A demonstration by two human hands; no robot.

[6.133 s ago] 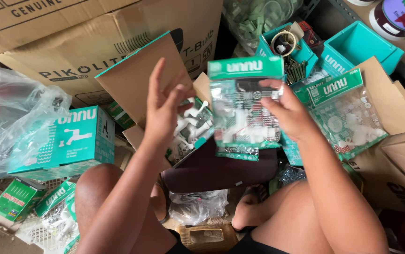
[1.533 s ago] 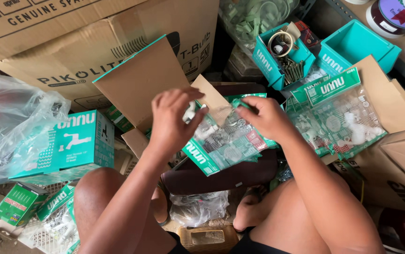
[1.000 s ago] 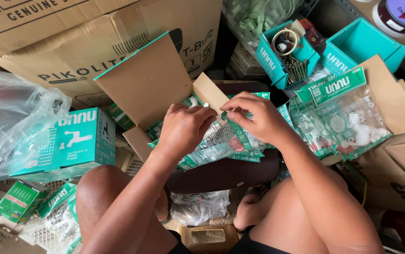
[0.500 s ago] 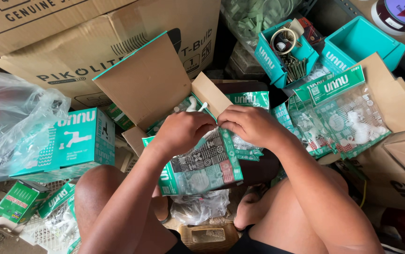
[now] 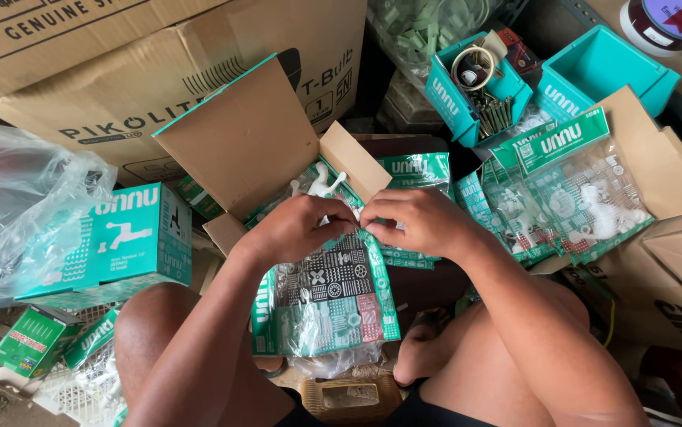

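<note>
Both my hands meet over an open cardboard box (image 5: 254,142) with a teal outside. My left hand (image 5: 297,225) and my right hand (image 5: 416,221) pinch the top edge of a clear plastic packet (image 5: 325,304) with a green printed card and white plastic parts inside. The packet hangs down toward my knees, its printed back facing me. More packets of the same kind (image 5: 412,170) stand in the box behind my fingers.
A pile of similar packets (image 5: 570,190) lies in a brown carton at the right. Two teal bins (image 5: 475,79) stand at the back right, one holding screws. A closed teal box (image 5: 131,245) and a clear plastic bag (image 5: 17,205) sit at the left. Large cardboard cartons (image 5: 119,71) stand behind.
The packet, earlier held up in front of me, has been turned over and lowered. Both hands have closed together on its top edge above the open box.
</note>
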